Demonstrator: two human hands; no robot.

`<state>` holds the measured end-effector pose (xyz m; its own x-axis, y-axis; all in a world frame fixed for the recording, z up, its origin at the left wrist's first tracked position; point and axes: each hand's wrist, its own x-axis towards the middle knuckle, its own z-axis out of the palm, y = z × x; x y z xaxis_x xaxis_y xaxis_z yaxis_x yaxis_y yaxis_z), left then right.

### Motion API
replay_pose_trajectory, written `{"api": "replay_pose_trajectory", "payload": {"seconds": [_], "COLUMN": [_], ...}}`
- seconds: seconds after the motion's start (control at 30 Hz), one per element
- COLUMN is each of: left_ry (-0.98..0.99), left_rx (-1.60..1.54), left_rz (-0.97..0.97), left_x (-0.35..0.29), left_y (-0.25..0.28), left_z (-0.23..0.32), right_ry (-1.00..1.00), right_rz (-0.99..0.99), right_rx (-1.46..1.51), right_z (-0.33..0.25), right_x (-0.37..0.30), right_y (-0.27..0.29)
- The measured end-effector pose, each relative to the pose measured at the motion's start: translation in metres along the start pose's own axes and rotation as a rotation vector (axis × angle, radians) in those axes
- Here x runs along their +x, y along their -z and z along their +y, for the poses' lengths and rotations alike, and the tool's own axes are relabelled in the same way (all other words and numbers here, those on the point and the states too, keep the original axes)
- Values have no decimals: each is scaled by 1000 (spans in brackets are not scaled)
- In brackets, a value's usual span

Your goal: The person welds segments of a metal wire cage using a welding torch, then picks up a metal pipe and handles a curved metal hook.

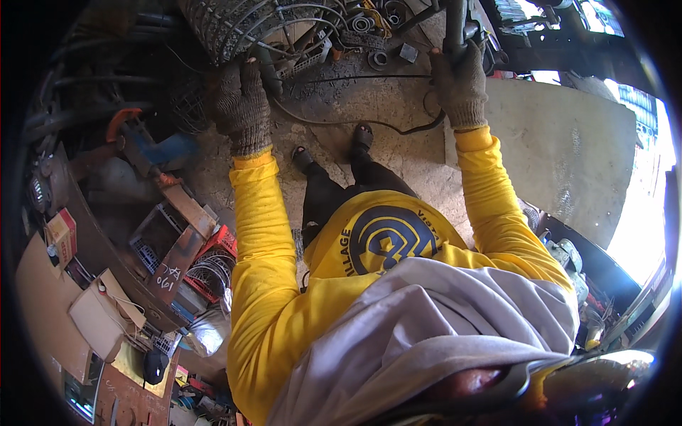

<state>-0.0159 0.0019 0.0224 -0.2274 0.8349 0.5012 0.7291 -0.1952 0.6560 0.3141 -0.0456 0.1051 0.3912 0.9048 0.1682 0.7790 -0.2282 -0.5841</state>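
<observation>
The floor (405, 160) spreads beneath everything, worn and stained around the person's feet. A broad pale board (547, 149) lies at the right. At the top left sits a wire coil (231, 32), its loops reaching toward the middle. A red crate (226, 240) stands among the clutter at the left, with wire inside. At the top right, a grey bar (455, 27) points away from the person. The gloved right hand (460, 85) is closed around the bar's near end. The gloved left hand (240, 103) is at the coil's near edge; I cannot tell whether it grips. A dark cable (383, 125) curves across the floor between the hands. A small dark ring (377, 59) lies beyond it.
</observation>
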Motion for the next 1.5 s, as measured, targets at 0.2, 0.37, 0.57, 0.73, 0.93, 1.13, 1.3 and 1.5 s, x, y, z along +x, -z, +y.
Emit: {"api": "replay_pose_trajectory", "payload": {"seconds": [0.2,0.37,0.57,0.73,0.93,1.13,1.3,1.5], "left_ry": [-46,-3,7,-14,26,30,9,-6], "left_rx": [-6,78,22,12,-70,-117,-116,-83], "left_rz": [30,-23,-31,-3,20,7,38,42], "left_x": [-1,0,-1,-1,-3,-3,-4,-4], "left_y": [0,2,0,0,0,-3,-4,-5], "left_z": [-3,3,0,2,4,-4,-2,-2], "right_ry": [41,108,23,-87,-74,181,91,-33], "right_rz": [46,56,37,17,11,-232,-208,65], "right_rx": [-44,-59,9,170,579,683,700,600], "right_z": [1,5,7,5,-9,8,7,2], "right_x": [1,0,0,1,-20,-55,-61,-34], "right_y": [1,1,-1,-1,18,28,23,24]}}
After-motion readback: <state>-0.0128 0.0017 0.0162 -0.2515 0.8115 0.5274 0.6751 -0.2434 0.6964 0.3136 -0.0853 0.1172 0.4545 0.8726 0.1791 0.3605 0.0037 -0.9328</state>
